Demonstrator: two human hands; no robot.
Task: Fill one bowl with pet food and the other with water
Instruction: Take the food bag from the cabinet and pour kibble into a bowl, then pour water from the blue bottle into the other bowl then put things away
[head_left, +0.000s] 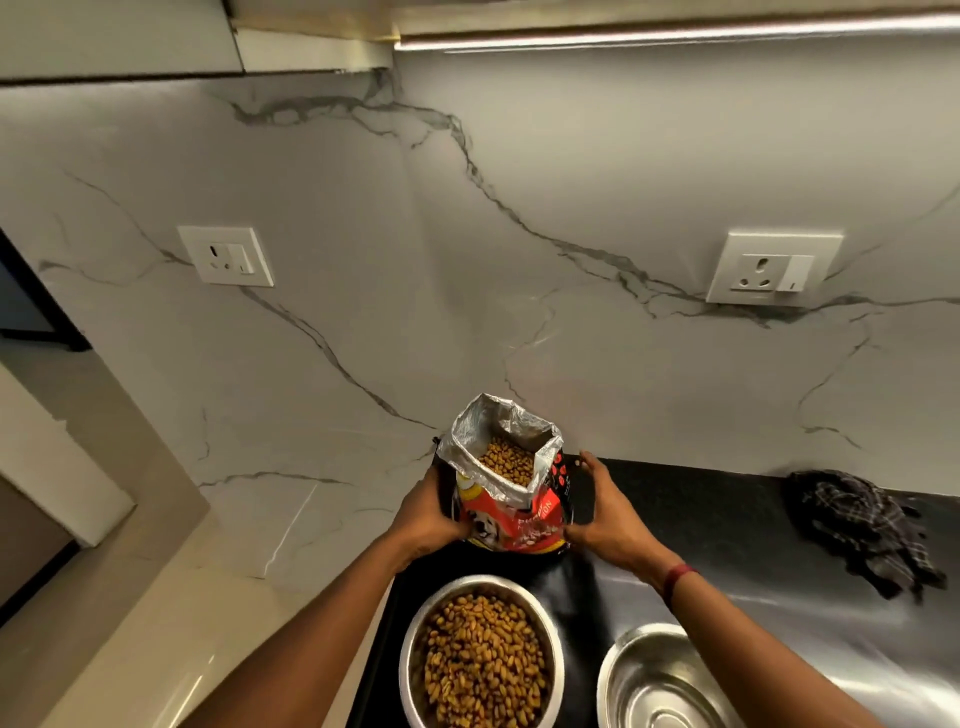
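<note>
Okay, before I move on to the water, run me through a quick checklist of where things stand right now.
1. Food bowl filled: ok, full of kibble.
2. Bag upright on the counter: ok, left hand grips one side, right hand rests flat on the other.
3. Bag top closed: not ok, open with food showing.
4. Second bowl free for water: ok, empty, beside the food bowl.
5. Water source within reach: cannot tell, none in view.
</note>
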